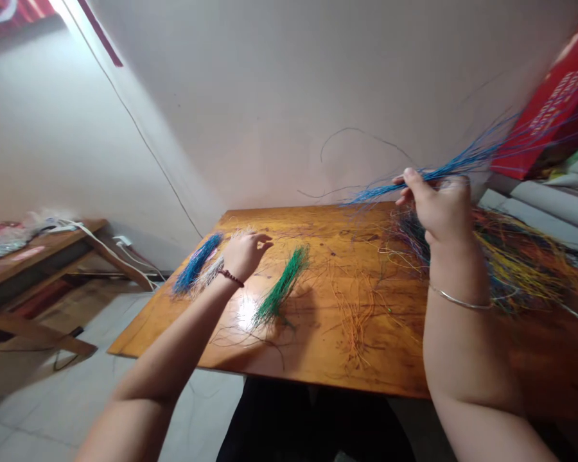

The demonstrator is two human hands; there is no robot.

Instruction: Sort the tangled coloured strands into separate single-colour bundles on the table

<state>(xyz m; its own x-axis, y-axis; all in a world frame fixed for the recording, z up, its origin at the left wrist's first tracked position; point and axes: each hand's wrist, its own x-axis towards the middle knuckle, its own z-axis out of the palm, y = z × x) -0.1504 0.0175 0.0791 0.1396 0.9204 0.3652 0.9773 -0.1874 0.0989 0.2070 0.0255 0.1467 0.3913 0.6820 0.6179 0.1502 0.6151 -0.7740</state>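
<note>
Raised above the table, my right hand (446, 202) is closed around a bundle of thin blue wires (462, 163), whose loose ends fan out to both sides. My left hand (248, 255) hovers over the left part of the table with its fingers bent together in a pinch; whatever they hold, if anything, is too small to make out. Partly behind it lies a whitish bundle of wires (210, 276). A dark blue bundle (196, 264) is farther left. To the right of that hand is a green bundle (283, 285), and loose orange wires (356, 314) spread beyond it.
A large tangled pile of multicoloured wires (525, 263) covers the right side of the wooden table (318, 375), partly behind my right forearm. A red box (549, 109) and grey rolls (553, 192) stand at the far right. At left is a low wooden bench (84, 240) with cables.
</note>
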